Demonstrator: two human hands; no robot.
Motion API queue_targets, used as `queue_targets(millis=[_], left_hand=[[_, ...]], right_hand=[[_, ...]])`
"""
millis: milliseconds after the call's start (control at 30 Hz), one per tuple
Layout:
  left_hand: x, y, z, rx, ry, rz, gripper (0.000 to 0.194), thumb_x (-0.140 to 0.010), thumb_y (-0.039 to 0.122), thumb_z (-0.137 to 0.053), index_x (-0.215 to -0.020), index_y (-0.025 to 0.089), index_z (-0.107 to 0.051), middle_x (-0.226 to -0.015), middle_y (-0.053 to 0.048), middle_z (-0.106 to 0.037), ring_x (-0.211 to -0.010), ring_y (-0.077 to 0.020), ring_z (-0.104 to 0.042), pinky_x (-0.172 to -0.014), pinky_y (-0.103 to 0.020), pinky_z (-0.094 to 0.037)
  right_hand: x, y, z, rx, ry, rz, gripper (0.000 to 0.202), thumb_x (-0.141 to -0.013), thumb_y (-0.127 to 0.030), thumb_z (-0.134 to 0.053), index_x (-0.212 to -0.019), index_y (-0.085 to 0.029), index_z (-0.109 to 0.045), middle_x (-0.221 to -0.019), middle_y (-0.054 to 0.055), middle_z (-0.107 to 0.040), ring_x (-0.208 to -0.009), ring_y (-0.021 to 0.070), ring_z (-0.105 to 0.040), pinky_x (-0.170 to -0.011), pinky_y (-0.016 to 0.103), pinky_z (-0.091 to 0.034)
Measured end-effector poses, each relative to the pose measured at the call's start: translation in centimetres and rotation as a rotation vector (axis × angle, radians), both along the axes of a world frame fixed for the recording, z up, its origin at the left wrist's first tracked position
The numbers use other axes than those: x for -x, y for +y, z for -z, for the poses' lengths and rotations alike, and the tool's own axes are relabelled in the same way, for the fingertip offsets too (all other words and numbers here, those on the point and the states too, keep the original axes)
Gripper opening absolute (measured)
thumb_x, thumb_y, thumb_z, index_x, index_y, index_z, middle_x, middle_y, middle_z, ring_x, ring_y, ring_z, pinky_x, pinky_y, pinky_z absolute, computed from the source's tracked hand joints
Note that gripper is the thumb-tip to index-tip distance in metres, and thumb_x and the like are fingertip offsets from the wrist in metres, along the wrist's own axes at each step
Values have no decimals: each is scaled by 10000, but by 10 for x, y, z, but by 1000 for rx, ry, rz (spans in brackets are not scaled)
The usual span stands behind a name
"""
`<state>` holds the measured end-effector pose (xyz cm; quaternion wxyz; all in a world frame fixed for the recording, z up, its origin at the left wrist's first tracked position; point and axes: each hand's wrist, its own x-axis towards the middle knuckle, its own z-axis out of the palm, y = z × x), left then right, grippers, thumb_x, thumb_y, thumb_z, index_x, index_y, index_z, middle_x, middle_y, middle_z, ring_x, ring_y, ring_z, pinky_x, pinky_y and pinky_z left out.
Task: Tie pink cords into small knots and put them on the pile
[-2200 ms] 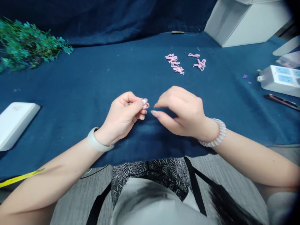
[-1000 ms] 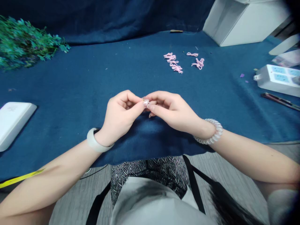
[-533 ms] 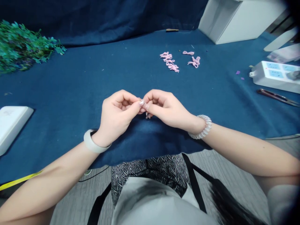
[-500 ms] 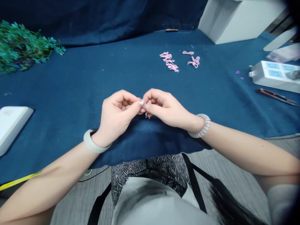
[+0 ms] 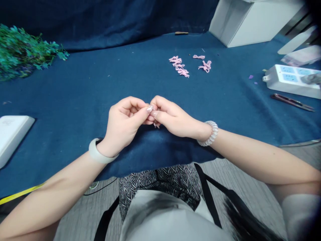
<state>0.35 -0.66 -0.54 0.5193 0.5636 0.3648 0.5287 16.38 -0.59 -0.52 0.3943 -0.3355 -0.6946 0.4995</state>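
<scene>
My left hand (image 5: pixel 125 122) and my right hand (image 5: pixel 174 117) meet above the front part of the blue cloth (image 5: pixel 87 87). Thumb and forefinger are pinched together on each, and the fingertips of both touch. Whatever lies between them is hidden or too small to name. Beyond my right hand, a row of pink cord knots (image 5: pixel 178 66) rests on the cloth, with another pink knot (image 5: pixel 205 66) and a small pink loop (image 5: pixel 198 57) to its right.
Green artificial foliage (image 5: pixel 27 52) lies at the back left, a white box-like device (image 5: pixel 13 134) at the left edge. On the right are a white power strip (image 5: pixel 291 82), dark thread snips (image 5: pixel 292 102) and a white box (image 5: pixel 258 23). Purple scraps (image 5: pixel 250 77) lie nearby.
My right hand has shifted slightly left, closer against my left hand. The view has turned a little, so the objects on the cloth appear slightly further left. Both pinches remain closed.
</scene>
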Motion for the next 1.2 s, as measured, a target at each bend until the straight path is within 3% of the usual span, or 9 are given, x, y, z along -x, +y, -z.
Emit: queue_targets(millis=[433, 633, 933, 1100, 1200], left_hand=[[-1, 0, -2, -3, 178, -93, 137, -731, 268, -746, -727, 147, -681, -656, -8, -691, -585, -101, -658, -599, -202, -557], [-4, -1, -3, 16, 225, -98, 129, -736, 267, -742, -722, 149, -691, -671, -6, -675, -586, -91, -619, -568, -186, -528], [-4, 1, 0, 131, 146, -59, 166, -727, 302, -756, -727, 156, -676, -638, 4, -636, -539, -76, -566, -541, -190, -506], [-3, 3, 2, 157, 72, 0, 171, -720, 287, -765, -723, 151, -662, -651, 4, -630, -571, -78, -585, -577, -187, -516], [-2, 5, 3, 135, 85, -2, 170, -728, 284, -760, -723, 149, -657, -654, -1, -640, -569, -78, -596, -569, -178, -511]], right_hand=[[2, -2, -2, -67, -114, 172, 141, -842, -253, -467, -729, -185, -417, -616, -49, -466, -580, 82, -431, -557, 219, -316], [1, -1, -1, -184, -217, 300, 156, -796, -229, -492, -667, -182, -418, -582, -50, -421, -543, 75, -370, -524, 218, -271], [1, 0, -1, -188, -265, 322, 170, -791, -242, -508, -657, -185, -421, -567, -45, -421, -532, 78, -360, -510, 221, -264], [0, 0, -1, -120, -245, 267, 88, -825, -250, -511, -781, -175, -493, -584, -48, -514, -527, 76, -428, -521, 213, -300], [-1, 0, 0, -159, -240, 250, 103, -842, -247, -508, -784, -164, -525, -596, -41, -538, -536, 74, -448, -539, 213, -316]])
